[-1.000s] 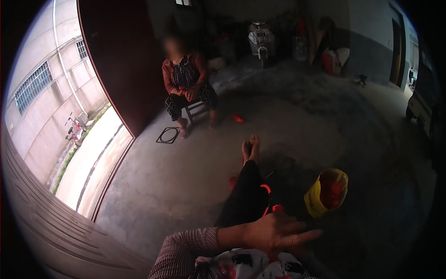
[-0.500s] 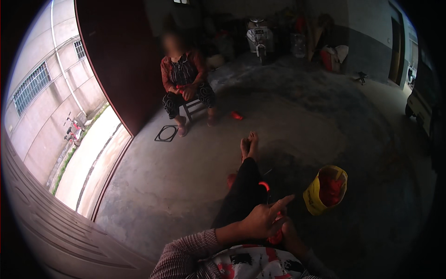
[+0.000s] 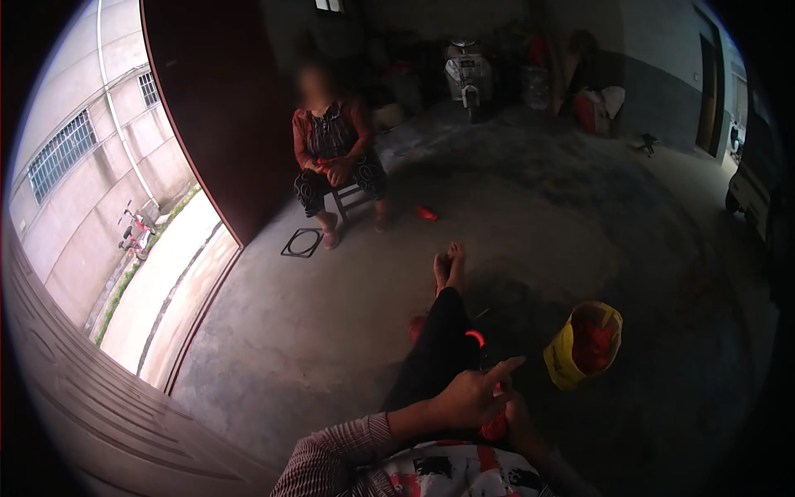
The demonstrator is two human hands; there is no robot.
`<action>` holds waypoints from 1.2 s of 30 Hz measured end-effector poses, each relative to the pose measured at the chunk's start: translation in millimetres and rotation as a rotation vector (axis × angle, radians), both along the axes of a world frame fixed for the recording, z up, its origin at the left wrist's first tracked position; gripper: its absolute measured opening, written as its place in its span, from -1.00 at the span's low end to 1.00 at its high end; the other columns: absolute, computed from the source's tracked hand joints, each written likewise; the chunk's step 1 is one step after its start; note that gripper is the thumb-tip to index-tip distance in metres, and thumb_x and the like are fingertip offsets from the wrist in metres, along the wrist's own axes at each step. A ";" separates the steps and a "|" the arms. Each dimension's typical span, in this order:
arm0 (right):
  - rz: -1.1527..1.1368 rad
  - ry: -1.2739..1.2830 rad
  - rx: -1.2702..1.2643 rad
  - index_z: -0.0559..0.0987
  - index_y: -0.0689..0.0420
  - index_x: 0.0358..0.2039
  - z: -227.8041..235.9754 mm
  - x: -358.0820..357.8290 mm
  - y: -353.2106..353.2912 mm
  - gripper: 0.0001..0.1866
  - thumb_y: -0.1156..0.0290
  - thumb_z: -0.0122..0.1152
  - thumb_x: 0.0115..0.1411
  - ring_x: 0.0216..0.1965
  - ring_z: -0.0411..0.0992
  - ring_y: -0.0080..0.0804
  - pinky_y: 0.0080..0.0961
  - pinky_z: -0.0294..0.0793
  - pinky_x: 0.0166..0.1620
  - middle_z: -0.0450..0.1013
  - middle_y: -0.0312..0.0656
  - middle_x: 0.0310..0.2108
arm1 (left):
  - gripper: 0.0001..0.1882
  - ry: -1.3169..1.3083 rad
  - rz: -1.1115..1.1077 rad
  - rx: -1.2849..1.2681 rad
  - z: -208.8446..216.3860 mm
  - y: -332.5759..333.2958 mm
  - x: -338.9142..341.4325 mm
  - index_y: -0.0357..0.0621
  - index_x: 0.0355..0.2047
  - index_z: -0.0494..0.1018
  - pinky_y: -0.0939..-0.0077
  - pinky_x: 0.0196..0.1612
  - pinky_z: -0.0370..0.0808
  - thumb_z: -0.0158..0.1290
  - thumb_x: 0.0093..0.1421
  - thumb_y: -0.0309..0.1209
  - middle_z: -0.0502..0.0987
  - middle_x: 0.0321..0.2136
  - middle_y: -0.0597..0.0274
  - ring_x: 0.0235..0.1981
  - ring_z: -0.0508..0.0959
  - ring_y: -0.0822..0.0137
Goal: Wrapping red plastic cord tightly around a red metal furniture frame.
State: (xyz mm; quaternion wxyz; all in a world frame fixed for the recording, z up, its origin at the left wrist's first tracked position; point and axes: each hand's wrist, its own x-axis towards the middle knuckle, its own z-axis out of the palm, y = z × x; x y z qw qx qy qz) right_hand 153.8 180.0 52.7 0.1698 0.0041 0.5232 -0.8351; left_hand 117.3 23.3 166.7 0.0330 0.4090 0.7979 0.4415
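Observation:
In my lap my left hand (image 3: 470,398) has its index finger stretched out to the right, the others curled in. A bit of red shows between its fingers. My right hand (image 3: 518,421) is close against it, on the right and slightly lower, partly hidden in shadow. Between and below the two hands is a red, soft-looking bundle (image 3: 494,427), which my right hand seems to wrap; its exact kind is too dark to tell. A glowing-red curved strip (image 3: 475,338) lies by my leg, just beyond the hands.
A yellow bag (image 3: 563,361) with red material inside stands open on the floor to my right. Ahead, another person (image 3: 335,141) sits on a stool, hands on something red. A red piece (image 3: 426,213) and a black square frame (image 3: 301,243) lie on the floor. A scooter (image 3: 468,79) stands behind.
The whole view has shifted slightly, so everything sits a little lower and to the right. My hands keep nearly the same pose around the red bundle.

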 end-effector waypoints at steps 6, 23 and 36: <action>-0.100 -0.050 -0.122 0.38 0.26 0.12 7.5 1.7 0.6 -0.55 0.21 -0.19 0.38 -0.09 0.44 -0.51 -0.56 0.45 -0.07 0.39 -0.16 -0.04 | -0.32 -0.045 0.034 0.009 -4.4 -1.2 2.9 -0.27 0.23 0.14 0.33 -0.35 0.55 0.11 0.09 -0.54 0.56 -0.36 0.05 -0.40 0.62 0.07; -0.044 0.555 0.605 0.37 0.31 0.08 12.6 3.5 5.3 -0.47 0.13 -0.40 0.44 -0.05 0.44 -0.31 -0.43 0.41 -0.03 0.43 -0.03 -0.06 | -0.37 -0.114 0.012 -0.017 -23.7 4.5 -0.1 -0.32 0.21 0.16 0.36 -0.41 0.55 0.07 0.14 -0.46 0.57 -0.44 0.05 -0.51 0.62 0.12; -0.006 0.240 0.307 0.39 0.32 0.03 7.2 5.8 11.4 -0.44 0.06 -0.37 0.42 -0.07 0.44 -0.39 -0.44 0.43 -0.04 0.44 -0.09 -0.10 | -0.41 -0.125 0.012 -0.048 -42.0 6.1 0.1 -0.33 0.18 0.18 0.30 -0.37 0.56 0.06 0.15 -0.46 0.59 -0.44 0.01 -0.47 0.63 0.04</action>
